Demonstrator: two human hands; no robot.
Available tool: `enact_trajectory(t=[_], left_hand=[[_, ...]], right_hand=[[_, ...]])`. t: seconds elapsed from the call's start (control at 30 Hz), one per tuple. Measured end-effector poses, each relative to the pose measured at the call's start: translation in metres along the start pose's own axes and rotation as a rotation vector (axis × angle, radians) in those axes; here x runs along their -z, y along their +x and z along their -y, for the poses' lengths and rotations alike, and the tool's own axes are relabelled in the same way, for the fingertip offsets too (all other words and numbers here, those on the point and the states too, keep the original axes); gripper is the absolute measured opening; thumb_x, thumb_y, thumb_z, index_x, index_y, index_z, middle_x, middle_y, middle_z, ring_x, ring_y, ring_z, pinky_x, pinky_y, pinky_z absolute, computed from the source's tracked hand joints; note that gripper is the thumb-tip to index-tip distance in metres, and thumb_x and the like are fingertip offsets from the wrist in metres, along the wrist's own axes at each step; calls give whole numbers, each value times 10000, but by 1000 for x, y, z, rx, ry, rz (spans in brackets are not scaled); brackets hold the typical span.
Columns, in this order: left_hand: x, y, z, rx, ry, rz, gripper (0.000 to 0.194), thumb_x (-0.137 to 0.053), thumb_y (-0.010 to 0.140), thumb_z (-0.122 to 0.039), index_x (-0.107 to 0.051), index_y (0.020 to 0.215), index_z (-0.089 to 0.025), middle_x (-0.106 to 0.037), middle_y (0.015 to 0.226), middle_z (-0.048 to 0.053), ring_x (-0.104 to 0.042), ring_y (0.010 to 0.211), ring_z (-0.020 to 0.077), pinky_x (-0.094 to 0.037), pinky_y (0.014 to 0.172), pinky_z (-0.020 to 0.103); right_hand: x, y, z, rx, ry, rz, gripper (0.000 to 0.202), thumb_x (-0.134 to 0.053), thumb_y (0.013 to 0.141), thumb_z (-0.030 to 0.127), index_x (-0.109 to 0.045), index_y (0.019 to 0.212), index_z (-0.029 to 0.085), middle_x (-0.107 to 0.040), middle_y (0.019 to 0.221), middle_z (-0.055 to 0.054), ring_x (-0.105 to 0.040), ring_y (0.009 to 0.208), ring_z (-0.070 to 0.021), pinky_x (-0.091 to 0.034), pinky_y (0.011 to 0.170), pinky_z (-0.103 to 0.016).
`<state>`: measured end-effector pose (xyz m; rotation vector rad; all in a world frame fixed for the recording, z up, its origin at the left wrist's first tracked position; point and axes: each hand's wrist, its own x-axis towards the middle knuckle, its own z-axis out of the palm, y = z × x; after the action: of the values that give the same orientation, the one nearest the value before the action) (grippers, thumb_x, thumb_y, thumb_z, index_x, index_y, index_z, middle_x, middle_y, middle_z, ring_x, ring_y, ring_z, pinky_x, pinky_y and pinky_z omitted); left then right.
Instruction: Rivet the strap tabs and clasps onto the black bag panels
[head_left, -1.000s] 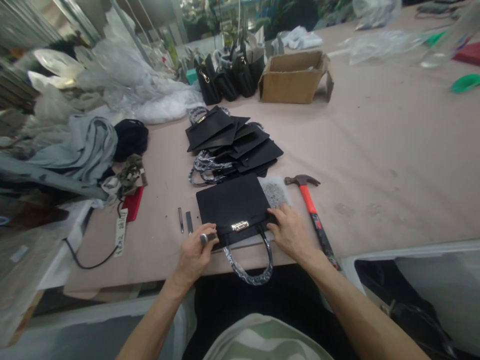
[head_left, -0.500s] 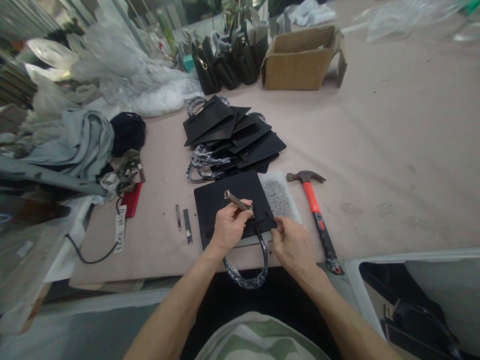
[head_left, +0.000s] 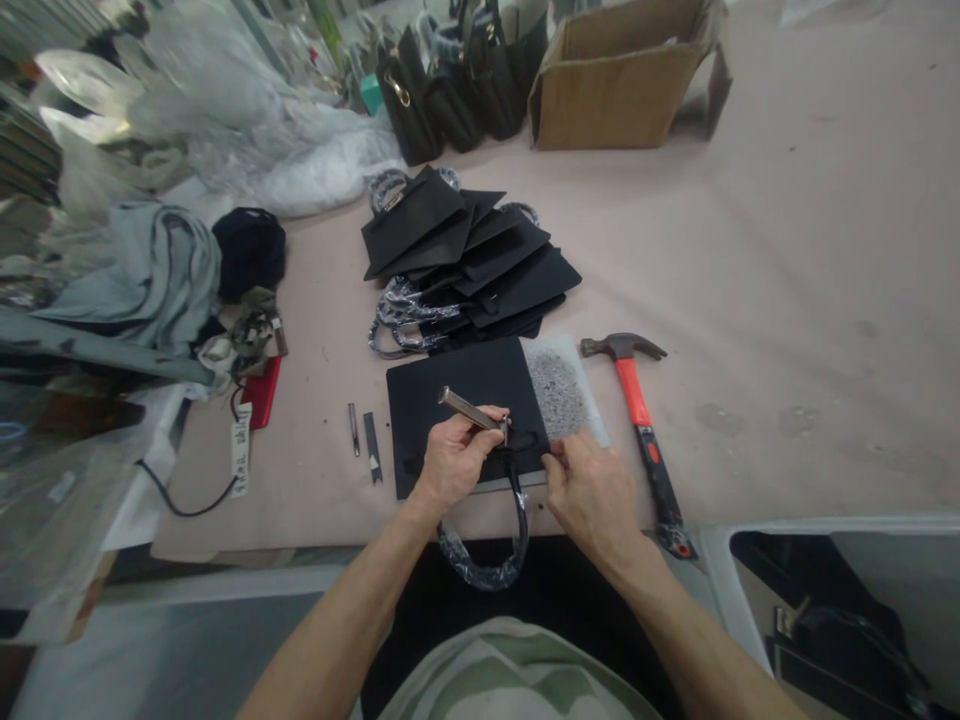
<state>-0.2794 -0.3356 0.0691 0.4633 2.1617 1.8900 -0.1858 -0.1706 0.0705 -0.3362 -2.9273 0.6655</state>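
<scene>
A flat black bag panel (head_left: 457,385) lies in front of me, partly over a white slab with a speckled dark patch (head_left: 561,392). Its plastic-wrapped handle (head_left: 484,574) loops over the table's near edge. My left hand (head_left: 459,455) is closed around a metal punch (head_left: 469,407), tilted with its lower end at the panel near the handle's base. With fingers and thumb pinched, my right hand (head_left: 589,480) holds the panel's right edge. Right of that hand lies a claw hammer (head_left: 643,430) with a red and black grip.
Beyond the panel is a pile of black panels (head_left: 480,255) with wrapped handles. A small metal punch (head_left: 353,430) and a flat metal strip (head_left: 373,447) lie to the left. Finished-looking black bags (head_left: 412,100) and a cardboard box (head_left: 607,105) stand at the back.
The view has shifted slightly. The punch stays in my left hand, its lower end at the panel. My right hand still holds the panel's edge.
</scene>
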Motion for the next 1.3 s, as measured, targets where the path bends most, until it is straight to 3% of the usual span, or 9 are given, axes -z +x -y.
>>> enact_trajectory(t=[0.3, 0.47, 0.57, 0.7, 0.8, 0.87, 1.03, 1.17, 1.3], left_hand=[[-4, 2, -2, -40, 72, 16, 151, -671, 838, -175, -751, 967, -175, -773, 1078, 66, -730, 1006, 204, -607, 896, 300], [-12, -1, -4, -182, 197, -10, 138, -628, 856, -144, -716, 958, -174, -766, 1056, 72, -725, 1017, 211, -595, 915, 327], [-17, -3, -3, -285, 234, 7, 116, -622, 860, -137, -684, 950, -175, -753, 1067, 81, -714, 1048, 221, -573, 965, 358], [-16, -3, -3, -215, 191, 21, 115, -612, 854, -127, -671, 941, -173, -745, 1064, 84, -715, 1030, 217, -579, 931, 344], [-12, 0, -2, -136, 140, 26, 119, -617, 843, -139, -678, 939, -170, -748, 1057, 85, -720, 1012, 218, -590, 890, 327], [-11, 0, -1, -121, 138, 23, 120, -616, 841, -151, -681, 940, -171, -748, 1061, 87, -722, 1013, 224, -593, 885, 331], [-17, -6, 2, -233, 256, -9, 114, -605, 854, -148, -666, 945, -180, -748, 1062, 90, -720, 1034, 230, -582, 944, 368], [-23, -11, 2, -334, 353, -33, 121, -603, 865, -129, -657, 955, -190, -749, 1060, 82, -721, 1043, 229, -573, 964, 375], [-26, -11, -1, -355, 386, -42, 130, -590, 875, -111, -654, 956, -190, -745, 1033, 68, -722, 1019, 214, -572, 950, 351]], right_hand=[[-4, -2, -3, 58, -13, -84, 65, -587, 900, 164, -602, 840, 186, -626, 824, -53, -514, 705, -221, -327, 691, -362], [-4, -3, -3, 41, 27, -46, 48, -585, 899, 173, -614, 861, 173, -640, 850, -65, -547, 722, -222, -355, 699, -368], [2, -2, -9, 34, 210, 5, 57, -583, 888, 197, -632, 904, 172, -660, 863, -64, -591, 756, -217, -402, 714, -357], [26, 0, -37, -67, 479, -66, 187, -576, 890, 304, -655, 1002, 178, -663, 841, -52, -615, 741, -196, -474, 702, -331], [45, 1, -71, -174, 310, -217, 269, -571, 861, 361, -667, 1020, 165, -660, 872, -82, -606, 742, -208, -489, 723, -355], [51, -2, -93, -220, 168, -253, 311, -558, 847, 383, -668, 1025, 153, -662, 942, -119, -609, 779, -228, -489, 748, -380], [43, -13, -113, -334, 86, -42, 393, -591, 830, 468, -659, 1043, 144, -663, 996, -145, -624, 824, -261, -485, 763, -398], [37, -14, -96, -371, 13, 114, 374, -580, 864, 419, -641, 1106, 141, -656, 1048, -153, -627, 912, -297, -455, 779, -395], [42, -6, -80, -390, -89, 180, 288, -549, 892, 343, -621, 1092, 148, -642, 990, -141, -599, 822, -269, -384, 687, -361]])
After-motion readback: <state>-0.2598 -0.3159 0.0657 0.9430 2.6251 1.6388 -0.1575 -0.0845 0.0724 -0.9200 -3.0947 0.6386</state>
